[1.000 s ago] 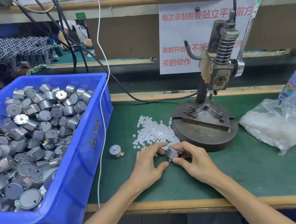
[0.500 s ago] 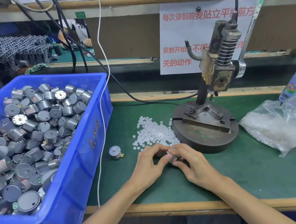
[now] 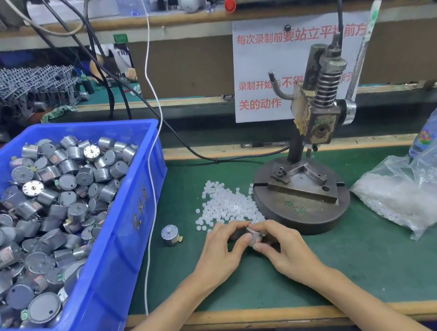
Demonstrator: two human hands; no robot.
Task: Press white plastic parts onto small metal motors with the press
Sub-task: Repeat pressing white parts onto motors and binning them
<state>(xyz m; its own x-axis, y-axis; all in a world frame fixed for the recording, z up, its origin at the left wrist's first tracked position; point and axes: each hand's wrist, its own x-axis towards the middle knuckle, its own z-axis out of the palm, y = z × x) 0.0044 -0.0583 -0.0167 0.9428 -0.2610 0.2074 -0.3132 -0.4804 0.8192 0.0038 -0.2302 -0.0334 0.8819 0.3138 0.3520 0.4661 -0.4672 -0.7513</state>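
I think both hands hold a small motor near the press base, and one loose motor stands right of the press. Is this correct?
One detail is wrong: in the head view the loose motor stands left of the press, between the blue bin and the white parts. The left hand and right hand do hold a small motor near the press base.

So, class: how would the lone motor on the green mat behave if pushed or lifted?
Standing on a flat end, the lone motor probably slides rather than tips; on its round side it could roll. Its metal casing suggests stiff, heavy for its size.
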